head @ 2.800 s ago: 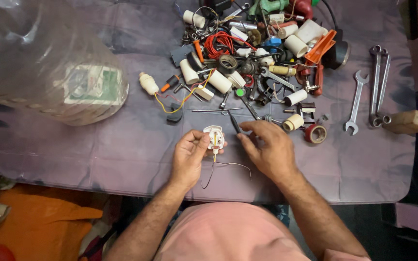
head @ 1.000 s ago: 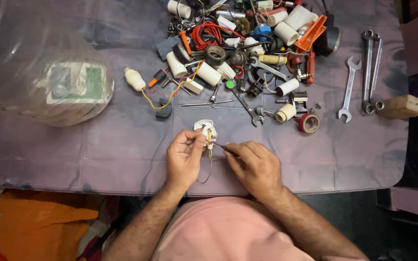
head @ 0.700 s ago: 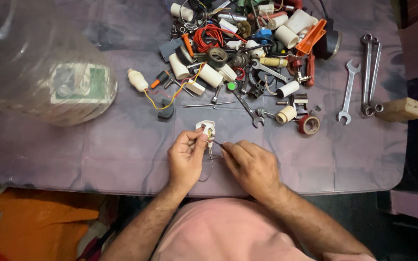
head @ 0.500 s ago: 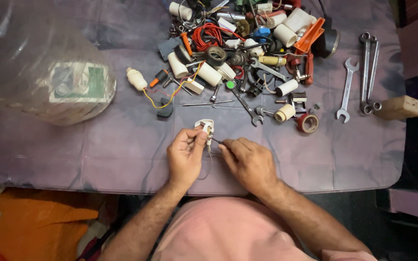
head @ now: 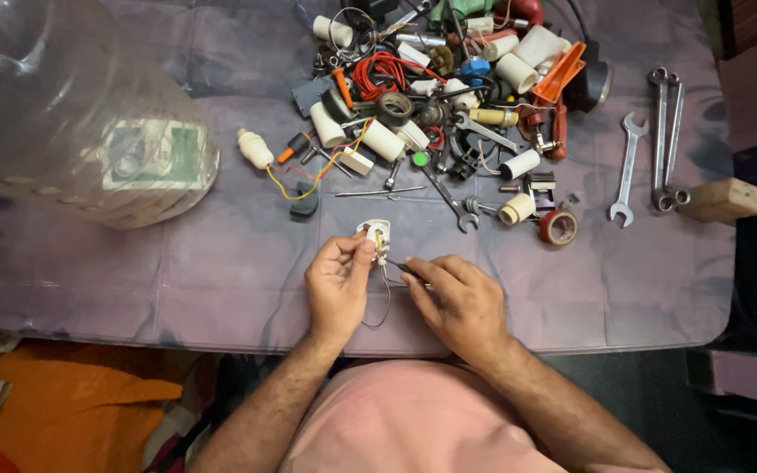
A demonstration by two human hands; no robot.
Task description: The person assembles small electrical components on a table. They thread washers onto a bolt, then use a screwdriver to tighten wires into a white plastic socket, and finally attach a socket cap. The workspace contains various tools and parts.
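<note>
My left hand pinches the white plug near the table's front edge; my right hand, gripping a thin screwdriver, has moved its tip closer.

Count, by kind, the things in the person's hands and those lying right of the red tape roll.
White plug, in left hand: 1
Thin tool, in right hand: 1
Spanners: 3
Wooden block: 1
Total: 6
</note>
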